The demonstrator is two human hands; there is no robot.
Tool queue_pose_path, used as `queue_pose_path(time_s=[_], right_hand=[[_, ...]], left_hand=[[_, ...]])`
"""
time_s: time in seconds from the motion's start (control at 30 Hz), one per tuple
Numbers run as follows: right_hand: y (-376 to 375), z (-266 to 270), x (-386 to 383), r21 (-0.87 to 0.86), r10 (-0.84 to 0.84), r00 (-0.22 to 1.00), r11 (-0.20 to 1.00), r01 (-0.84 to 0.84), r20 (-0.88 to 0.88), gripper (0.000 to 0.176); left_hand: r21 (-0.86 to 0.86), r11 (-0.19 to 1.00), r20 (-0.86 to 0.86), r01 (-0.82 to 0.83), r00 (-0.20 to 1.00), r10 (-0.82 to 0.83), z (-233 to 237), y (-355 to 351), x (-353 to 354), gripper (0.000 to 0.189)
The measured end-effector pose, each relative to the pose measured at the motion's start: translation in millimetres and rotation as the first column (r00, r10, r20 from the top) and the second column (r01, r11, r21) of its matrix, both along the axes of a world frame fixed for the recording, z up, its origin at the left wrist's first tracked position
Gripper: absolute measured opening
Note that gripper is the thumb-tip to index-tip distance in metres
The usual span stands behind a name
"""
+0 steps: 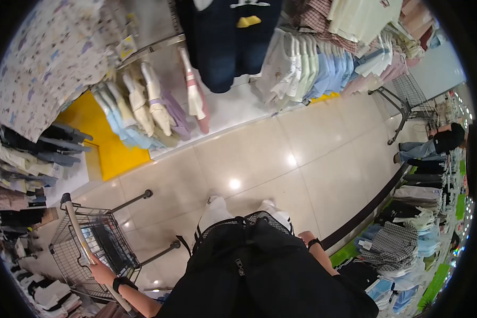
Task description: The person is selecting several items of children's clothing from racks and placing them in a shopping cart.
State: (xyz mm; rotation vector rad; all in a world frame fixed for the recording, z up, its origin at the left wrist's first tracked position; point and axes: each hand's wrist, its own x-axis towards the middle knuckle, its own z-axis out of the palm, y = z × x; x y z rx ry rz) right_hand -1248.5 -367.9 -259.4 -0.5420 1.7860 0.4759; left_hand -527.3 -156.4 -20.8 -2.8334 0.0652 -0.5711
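My left hand (103,273), with a dark band on its wrist, is closed around the long handle (78,228) of a wire shopping cart (63,246). The cart stands at my left, and a dark folded panel (108,246) shows inside its basket. My right hand (305,237) hangs low beside my body, a dark watch (315,242) on its wrist. Its fingers are mostly hidden from this view, so I cannot tell whether they hold anything. The green-edged clothing display is the nearest thing to that hand.
Small garments (297,66) hang on racks ahead, above a white platform (230,114) with yellow panels. Folded and hanging clothes (392,244) line my right. Farther right stand another cart (408,100) and a person in a black top (448,140). Tiled floor (249,153) runs between the displays.
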Motion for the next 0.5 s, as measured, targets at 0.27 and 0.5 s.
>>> queue_pose_path(time_s=[0.27,0.5], right_hand=[[-91,-32,-165,-0.335,-0.031,0.999,0.942,0.026,-0.008,0.03],[-159,13,-217,-0.57,0.045,0.999,0.821,-0.033,0.007,0.024]], left_hand=[[0.071,0.991,0.062,0.109,0.992,-0.114,2,-49,-124,0.067],[0.118,0.986,0.012,0.117,0.993,-0.119,18,-115,-233,0.066]])
